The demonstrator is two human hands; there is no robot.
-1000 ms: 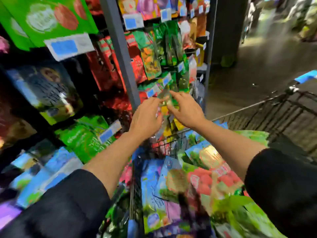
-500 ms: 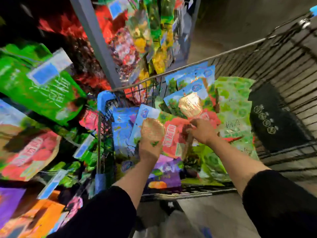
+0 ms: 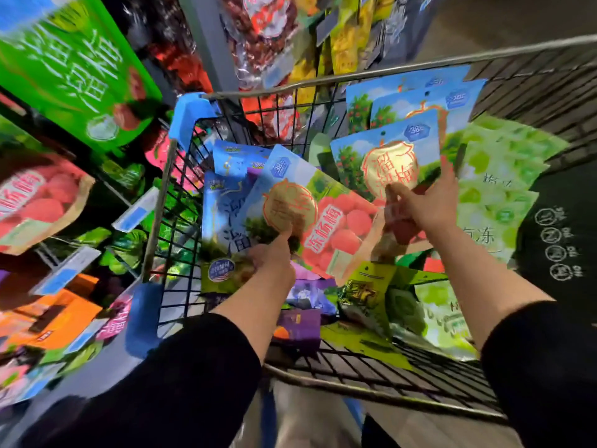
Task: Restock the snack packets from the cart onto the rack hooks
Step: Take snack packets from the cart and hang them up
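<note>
While cart (image 3: 371, 76) waits, hands grip packets.

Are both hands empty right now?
No, the left hand pinches a red-berry packet and the right hand grips another packet in the cart.

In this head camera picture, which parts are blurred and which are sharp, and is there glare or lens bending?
Head view: the green packet and the other rack packets at the left edge are smeared by motion blur; the red-fruit packet in the cart is sharper, its print readable; its gold label catches glare; the cart rim curves from the wide lens; the floor behind is dim.
</note>
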